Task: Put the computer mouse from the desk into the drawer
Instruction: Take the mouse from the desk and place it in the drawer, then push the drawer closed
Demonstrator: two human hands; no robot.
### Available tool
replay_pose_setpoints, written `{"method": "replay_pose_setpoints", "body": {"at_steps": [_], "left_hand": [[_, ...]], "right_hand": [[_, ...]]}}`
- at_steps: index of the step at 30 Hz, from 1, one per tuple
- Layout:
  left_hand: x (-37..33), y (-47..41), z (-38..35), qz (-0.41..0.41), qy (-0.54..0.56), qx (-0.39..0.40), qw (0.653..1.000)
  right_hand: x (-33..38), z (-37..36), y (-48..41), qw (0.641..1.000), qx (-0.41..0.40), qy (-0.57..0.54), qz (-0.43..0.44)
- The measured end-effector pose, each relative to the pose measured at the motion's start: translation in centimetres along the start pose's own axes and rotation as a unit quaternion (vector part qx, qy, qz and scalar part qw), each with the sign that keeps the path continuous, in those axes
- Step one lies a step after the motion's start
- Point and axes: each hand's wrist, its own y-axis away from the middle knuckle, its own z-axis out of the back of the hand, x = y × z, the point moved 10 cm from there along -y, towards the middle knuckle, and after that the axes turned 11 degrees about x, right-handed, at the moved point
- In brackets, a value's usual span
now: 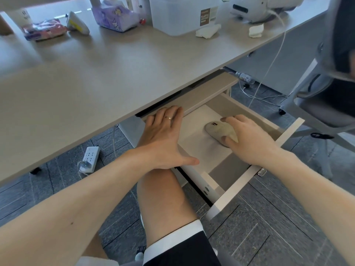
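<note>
Grey carpet-tiled office floor [269,237] below, with a white power strip [90,159] lying on it; wide beige desk [96,77] across the upper view, carrying a white plastic storage box [182,14], a purple tissue pack [115,18] and a white headset [255,8]; grey office chair [317,104] off to the right; pulled-out drawer [230,196] under the desk edge, pale inside; left hand [163,139] laid flat and open on the drawer's left wall, gold ring [168,118] on one finger, gripping nothing; right hand [249,139] inside the drawer, fingers curled over and gripping the beige computer mouse [217,129], resting on the drawer bottom.
</note>
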Motion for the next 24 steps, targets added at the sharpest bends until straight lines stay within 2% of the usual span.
{"method": "replay_pose_setpoints", "body": {"at_steps": [4,10,14,16,20,24], "left_hand": [[-0.2,0.1,0.1,0.004,0.013,0.019,1.000],[-0.6,0.6,-0.1,0.020,0.037,0.044,0.998],[-0.8,1.1,0.0,0.030,0.064,0.048,0.996],[-0.8,1.1,0.2,0.037,0.080,0.051,0.995],[-0.6,1.0,0.3,0.049,0.102,0.061,0.992],[-0.4,0.9,0.4,0.060,0.122,0.071,0.988]], "right_hand": [[-1.9,1.6,4.2,0.989,-0.136,-0.038,-0.035],[-5.4,-0.2,8.4,0.924,-0.234,-0.265,-0.144],[-7.1,-3.8,8.6,0.840,-0.202,-0.464,-0.198],[-7.2,-4.5,8.3,0.810,-0.203,-0.511,-0.203],[-6.5,-5.1,7.2,0.798,-0.166,-0.542,-0.205],[-5.7,-7.2,5.9,0.770,-0.112,-0.598,-0.195]]}}
